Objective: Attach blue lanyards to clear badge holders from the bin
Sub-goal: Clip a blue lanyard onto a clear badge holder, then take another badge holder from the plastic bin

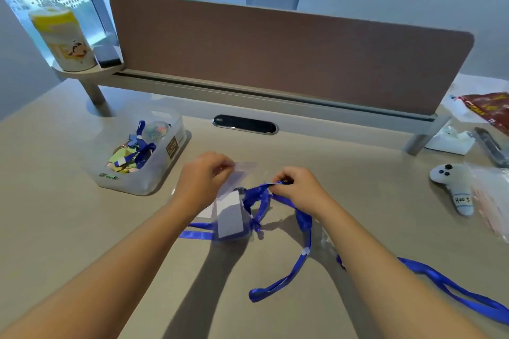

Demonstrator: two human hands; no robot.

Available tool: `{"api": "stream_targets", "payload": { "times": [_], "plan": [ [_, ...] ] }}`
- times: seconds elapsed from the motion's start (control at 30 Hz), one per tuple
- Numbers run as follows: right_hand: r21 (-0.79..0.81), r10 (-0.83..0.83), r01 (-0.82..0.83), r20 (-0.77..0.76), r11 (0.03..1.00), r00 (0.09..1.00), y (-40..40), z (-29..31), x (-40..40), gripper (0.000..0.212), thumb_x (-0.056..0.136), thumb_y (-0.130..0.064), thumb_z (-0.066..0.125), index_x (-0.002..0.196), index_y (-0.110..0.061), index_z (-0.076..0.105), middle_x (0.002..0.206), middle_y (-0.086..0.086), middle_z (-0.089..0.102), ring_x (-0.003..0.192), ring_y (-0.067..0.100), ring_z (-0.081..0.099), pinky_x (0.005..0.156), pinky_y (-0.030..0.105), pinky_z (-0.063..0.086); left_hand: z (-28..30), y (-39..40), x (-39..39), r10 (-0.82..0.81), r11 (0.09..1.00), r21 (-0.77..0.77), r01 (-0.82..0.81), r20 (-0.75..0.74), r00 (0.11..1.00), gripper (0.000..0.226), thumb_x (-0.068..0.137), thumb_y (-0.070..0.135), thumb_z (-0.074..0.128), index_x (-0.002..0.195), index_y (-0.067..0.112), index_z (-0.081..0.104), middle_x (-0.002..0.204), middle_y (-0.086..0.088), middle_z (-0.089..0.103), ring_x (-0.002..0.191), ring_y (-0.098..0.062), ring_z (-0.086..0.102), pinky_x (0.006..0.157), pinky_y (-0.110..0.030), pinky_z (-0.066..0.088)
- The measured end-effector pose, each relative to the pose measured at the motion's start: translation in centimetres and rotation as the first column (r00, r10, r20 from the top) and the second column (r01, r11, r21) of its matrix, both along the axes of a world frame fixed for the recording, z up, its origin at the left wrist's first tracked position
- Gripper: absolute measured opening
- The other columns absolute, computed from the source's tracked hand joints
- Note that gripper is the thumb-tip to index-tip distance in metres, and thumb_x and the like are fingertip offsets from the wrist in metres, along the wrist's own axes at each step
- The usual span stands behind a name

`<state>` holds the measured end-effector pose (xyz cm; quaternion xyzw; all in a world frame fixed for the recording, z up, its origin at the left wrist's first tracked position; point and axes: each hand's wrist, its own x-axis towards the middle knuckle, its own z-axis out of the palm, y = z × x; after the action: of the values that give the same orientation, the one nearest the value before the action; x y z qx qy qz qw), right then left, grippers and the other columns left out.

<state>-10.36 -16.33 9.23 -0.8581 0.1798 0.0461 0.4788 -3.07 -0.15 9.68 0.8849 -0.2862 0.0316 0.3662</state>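
Observation:
My left hand (202, 179) pinches a clear badge holder (242, 166) by its near edge and holds it just above the desk. My right hand (298, 187) grips the clip end of a blue lanyard (257, 195), close to the holder's right side. That lanyard's strap (297, 270) loops down toward me. Under my hands lies another clear holder with a white card (230, 217) in it, with blue strap around it. A further blue lanyard (451, 283) trails to the lower right. The clear plastic bin (165, 170) stands to the left, holding blue lanyards and coloured bits.
A brown desk divider (275, 58) runs across the back, above a cable slot (245, 124). A yellow-and-white canister (64, 38) stands back left. A white plush toy (454, 190), plastic bags (493, 201) and a red packet (487, 110) lie on the right.

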Motion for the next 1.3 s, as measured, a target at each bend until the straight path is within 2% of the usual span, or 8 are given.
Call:
{"api": "stream_targets", "payload": {
  "times": [0.17, 0.43, 0.67, 0.77, 0.9, 1.07, 1.13, 1.3],
  "plan": [
    [0.041, -0.005, 0.001, 0.099, 0.999, 0.995, 1.7, 3.9, 3.8, 0.017, 0.085, -0.007, 0.056, 0.07, -0.015, 0.055, 0.064, -0.003, 0.053, 0.058, 0.006, 0.047, 0.055, 0.015, 0.037, 2.6, 2.7, 2.9, 0.107, 0.985, -0.133, -0.108, -0.014, 0.994, 0.017, 0.082, 0.009, 0.056, 0.097, 0.004, 0.064, 0.098, -0.017, 0.067, 0.082, -0.015, 0.051, 0.074, -0.026, 0.04],
    [0.051, 0.004, -0.012, 0.164, 0.999, 0.986, 9.2, 4.9, 13.7, 0.019, 0.085, -0.008, 0.056, 0.068, -0.014, 0.056, 0.068, 0.004, 0.056, 0.06, 0.013, 0.047, 0.06, 0.022, 0.04, 3.1, 11.0, 9.5, 0.276, 0.939, -0.208, -0.275, -0.028, 0.961, 0.013, 0.081, 0.007, 0.058, 0.09, 0.003, 0.066, 0.088, -0.009, 0.065, 0.077, -0.016, 0.052, 0.06, -0.003, 0.036],
    [-0.059, 0.113, -0.106, 0.113, 0.993, 0.987, 16.5, 2.2, 22.6, 0.03, 0.085, -0.007, 0.055, 0.059, -0.021, 0.047, 0.063, -0.004, 0.049, 0.059, 0.011, 0.045, 0.054, 0.022, 0.035, 2.5, 18.6, 16.1, 0.404, 0.888, -0.229, -0.399, -0.026, 0.914, 0.014, 0.081, 0.006, 0.057, 0.091, 0.001, 0.066, 0.092, -0.017, 0.068, 0.079, -0.019, 0.053, 0.063, -0.017, 0.039],
    [-0.132, 0.162, -0.143, 0.142, 0.981, 0.977, 18.9, 0.5, 25.3, 0.026, 0.087, -0.007, 0.053, 0.064, -0.019, 0.047, 0.065, -0.007, 0.046, 0.072, 0.017, 0.048, 0.066, 0.027, 0.036, 1.7, 20.8, 17.9, 0.445, 0.87, -0.226, -0.439, -0.027, 0.895, 0.015, 0.082, 0.007, 0.057, 0.093, 0.002, 0.066, 0.092, -0.016, 0.066, 0.08, -0.017, 0.052, 0.059, -0.007, 0.037],
    [-0.183, 0.216, -0.181, 0.199, 0.966, 0.956, 21.0, -2.0, 27.0, 0.018, 0.091, -0.01, 0.048, 0.074, -0.018, 0.046, 0.072, -0.004, 0.048, 0.066, 0.01, 0.044, 0.056, 0.014, 0.036, 0.7, 22.5, 19.1, 0.463, 0.853, -0.244, -0.462, -0.054, 0.885, 0.014, 0.081, 0.005, 0.057, 0.09, 0.001, 0.066, 0.09, -0.016, 0.066, 0.08, -0.022, 0.055, 0.064, -0.019, 0.041],
    [-0.463, 0.425, -0.433, -0.127, 0.774, 0.896, 21.2, -4.3, 27.2, 0.004, 0.089, -0.018, 0.053, 0.093, -0.017, 0.055, 0.109, 0.01, 0.063, 0.093, 0.022, 0.051, 0.081, 0.033, 0.038, 0.5, 22.8, 19.6, 0.436, 0.857, -0.27, -0.438, -0.071, 0.897, 0.013, 0.081, 0.005, 0.057, 0.089, 0.001, 0.066, 0.086, -0.009, 0.063, 0.079, -0.02, 0.055, 0.065, -0.015, 0.04],
    [-0.5, 0.461, -0.504, -0.218, 0.704, 0.86, 21.1, -4.0, 27.0, 0.033, 0.085, -0.025, 0.059, 0.118, -0.02, 0.056, 0.128, 0.006, 0.057, 0.118, 0.026, 0.046, 0.101, 0.042, 0.033, 0.7, 22.4, 19.5, 0.422, 0.874, -0.245, -0.42, -0.05, 0.905, 0.014, 0.081, 0.007, 0.057, 0.091, 0.002, 0.066, 0.084, -0.007, 0.061, 0.078, -0.018, 0.053, 0.062, -0.011, 0.038],
    [-0.478, 0.42, -0.415, -0.104, 0.774, 0.902, 19.8, -1.1, 25.2, 0.05, 0.081, -0.029, 0.064, 0.129, -0.023, 0.05, 0.138, 0.004, 0.05, 0.129, 0.025, 0.041, 0.106, 0.04, 0.031, 1.3, 20.7, 18.5, 0.371, 0.901, -0.231, -0.368, -0.03, 0.928, 0.015, 0.082, 0.008, 0.056, 0.093, 0.003, 0.065, 0.088, -0.008, 0.062, 0.078, -0.013, 0.048, 0.057, 0.003, 0.037]
  ]
}}
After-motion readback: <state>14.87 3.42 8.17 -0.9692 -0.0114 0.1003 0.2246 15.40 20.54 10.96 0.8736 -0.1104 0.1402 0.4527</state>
